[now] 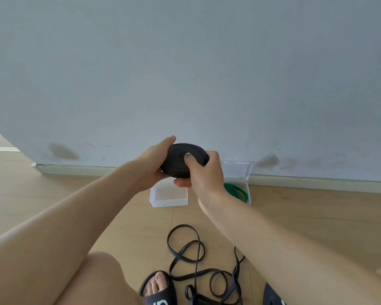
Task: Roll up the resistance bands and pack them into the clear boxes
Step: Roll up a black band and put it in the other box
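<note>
A black resistance band, wound into a tight flat coil [184, 160], is held in the air in front of the grey wall [185, 62], above the floor and just nearer the camera than the clear boxes. The left hand [154, 160] cups the coil from its left edge, fingers curled round the rim and underside. The right hand [201, 170] grips the coil from the right, thumb pressed on the top face near the centre and fingers wrapped beneath. Directly below the hands, a clear box [168, 194] stands on the wooden floor [317, 216] near the skirting board; whether it holds anything cannot be determined. Just to its right, a second clear box [248, 190] stands with its lid raised against the wall and contains a rolled green band [237, 191], partly hidden by the right wrist. Nearer the camera, a thin black band [196, 267] lies loose and tangled on the floor, unrolled. At the lower edge, a foot in a black slipper [160, 289] rests beside that loose band, and a bare knee shows at lower left.
</note>
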A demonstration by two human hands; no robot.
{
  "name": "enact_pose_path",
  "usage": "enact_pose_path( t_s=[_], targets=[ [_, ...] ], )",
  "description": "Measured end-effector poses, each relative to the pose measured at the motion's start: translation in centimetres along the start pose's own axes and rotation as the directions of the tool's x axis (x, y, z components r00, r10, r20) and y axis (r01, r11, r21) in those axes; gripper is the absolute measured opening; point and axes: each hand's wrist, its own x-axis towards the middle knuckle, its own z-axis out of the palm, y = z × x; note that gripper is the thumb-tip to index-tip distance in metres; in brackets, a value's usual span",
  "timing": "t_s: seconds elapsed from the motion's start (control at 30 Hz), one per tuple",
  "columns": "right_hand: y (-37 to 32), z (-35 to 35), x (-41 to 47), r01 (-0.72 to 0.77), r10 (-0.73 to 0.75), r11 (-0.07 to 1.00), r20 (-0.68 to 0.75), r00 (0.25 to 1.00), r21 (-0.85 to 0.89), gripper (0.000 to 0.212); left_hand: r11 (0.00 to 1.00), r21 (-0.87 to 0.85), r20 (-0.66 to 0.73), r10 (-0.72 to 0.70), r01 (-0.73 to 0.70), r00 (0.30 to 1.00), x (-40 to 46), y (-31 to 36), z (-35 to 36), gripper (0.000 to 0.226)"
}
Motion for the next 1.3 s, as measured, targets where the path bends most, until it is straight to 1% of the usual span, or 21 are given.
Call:
enact_pose_path(
  t_s=[0.07, 0.1, 0.17, 0.2, 0.23, 0.27, 0.33, 0.37, 0.47, 0.57, 0.6, 0.7, 0.77, 0.83, 0.93, 1.0, 1.07, 1.13, 1.2, 1.3],
  targets=[
    [2.3, 0.5, 1.7, -0.115, 0.116, 0.993, -0.018, 0.993, 0.041, 0.02, 0.97, 0.241, 0.046, -0.039, 0.027, 0.998, 1.7, -1.3, -1.0, 0.046],
    [3.6, 0.6, 2.7, -0.167, 0.17, 0.983, -0.031, 0.985, 0.072, 0.02, 0.919, 0.393, 0.077, -0.05, 0.015, 0.996, 2.6, -2.0, -1.5, 0.052],
    [6.1, 0.8, 4.6, -0.258, 0.267, 0.959, -0.073, 0.961, 0.122, 0.022, 0.755, 0.654, 0.148, -0.065, -0.048, 0.987, 4.5, -3.6, -2.4, 0.061],
    [7.3, 0.8, 5.7, -0.294, 0.307, 0.947, -0.095, 0.947, 0.129, 0.024, 0.674, 0.734, 0.167, -0.066, -0.079, 0.984, 5.6, -4.6, -2.8, 0.063],
    [8.4, 0.9, 6.7, -0.324, 0.338, 0.937, -0.109, 0.935, 0.129, 0.024, 0.618, 0.78, 0.173, -0.062, -0.099, 0.983, 6.7, -5.7, -3.4, 0.062],
    [9.4, 1.1, 7.7, -0.345, 0.359, 0.931, -0.116, 0.926, 0.119, 0.023, 0.585, 0.804, 0.173, -0.051, -0.111, 0.984, 8.0, -7.2, -4.2, 0.06],
    [11.3, 1.6, 9.7, -0.374, 0.381, 0.924, -0.113, 0.918, 0.079, 0.02, 0.548, 0.826, 0.172, -0.021, -0.133, 0.985, 10.6, -10.4, -5.8, 0.06],
    [12.3, 1.9, 10.8, -0.386, 0.39, 0.921, -0.107, 0.915, 0.053, 0.02, 0.547, 0.826, 0.168, -0.01, -0.135, 0.986, 11.8, -11.8, -6.5, 0.06],
    [14.9, 3.3, 13.9, -0.426, 0.422, 0.904, -0.087, 0.903, -0.037, 0.022, 0.595, 0.799, 0.12, -0.016, -0.086, 0.993, 15.0, -15.2, -8.4, 0.067],
    [17.7, 5.1, 16.8, -0.426, 0.421, 0.894, -0.067, 0.905, -0.137, 0.021, 0.548, 0.831, 0.078, 0.054, -0.095, 0.995, 18.6, -17.4, -9.6, 0.078],
    [18.5, 5.7, 17.6, -0.422, 0.418, 0.889, -0.064, 0.906, -0.175, 0.022, 0.575, 0.814, 0.058, 0.068, -0.086, 0.996, 19.8, -17.9, -9.8, 0.08],
    [20.8, 6.6, 19.6, -0.406, 0.403, 0.878, -0.064, 0.913, -0.254, 0.021, 0.716, 0.696, 0.008, 0.071, -0.056, 0.997, 22.5, -19.6, -9.2, 0.084],
    [22.1, 6.8, 20.5, -0.385, 0.378, 0.875, -0.082, 0.922, -0.294, 0.019, 0.746, 0.662, 0.002, 0.105, -0.08, 0.994, 23.6, -21.0, -8.6, 0.086],
    [23.6, 7.0, 21.0, -0.336, 0.329, 0.866, -0.083, 0.941, -0.37, 0.016, 0.747, 0.654, 0.002, 0.156, -0.119, 0.988, 24.2, -22.2, -8.4, 0.088],
    [25.2, 7.5, 21.0, -0.305, 0.289, 0.851, -0.104, 0.952, -0.428, 0.016, 0.722, 0.67, 0.047, 0.193, -0.174, 0.98, 24.3, -22.6, -8.9, 0.093],
    [25.9, 7.8, 21.2, -0.294, 0.26, 0.84, -0.138, 0.956, -0.456, 0.016, 0.679, 0.703, 0.091, 0.212, -0.214, 0.973, 24.8, -22.3, -9.2, 0.1],
    [26.2, 8.1, 21.4, -0.317, 0.26, 0.823, -0.183, 0.948, -0.471, 0.016, 0.628, 0.736, 0.138, 0.227, -0.253, 0.964, 25.5, -22.1, -9.1, 0.107],
    [26.6, 8.1, 21.8, -0.367, 0.29, 0.813, -0.233, 0.928, -0.452, 0.02, 0.585, 0.756, 0.186, 0.237, -0.293, 0.954, 26.0, -22.1, -8.6, 0.103],
    [26.8, 8.1, 22.4, -0.425, 0.332, 0.812, -0.282, 0.9, -0.399, 0.027, 0.55, 0.777, 0.198, 0.249, -0.306, 0.948, 26.5, -22.0, -7.9, 0.095],
    [27.0, 8.0, 23.2, -0.471, 0.367, 0.809, -0.323, 0.872, -0.352, 0.032, 0.478, 0.828, 0.193, 0.249, -0.294, 0.949, 27.3, -21.4, -7.5, 0.096]
  ],
)
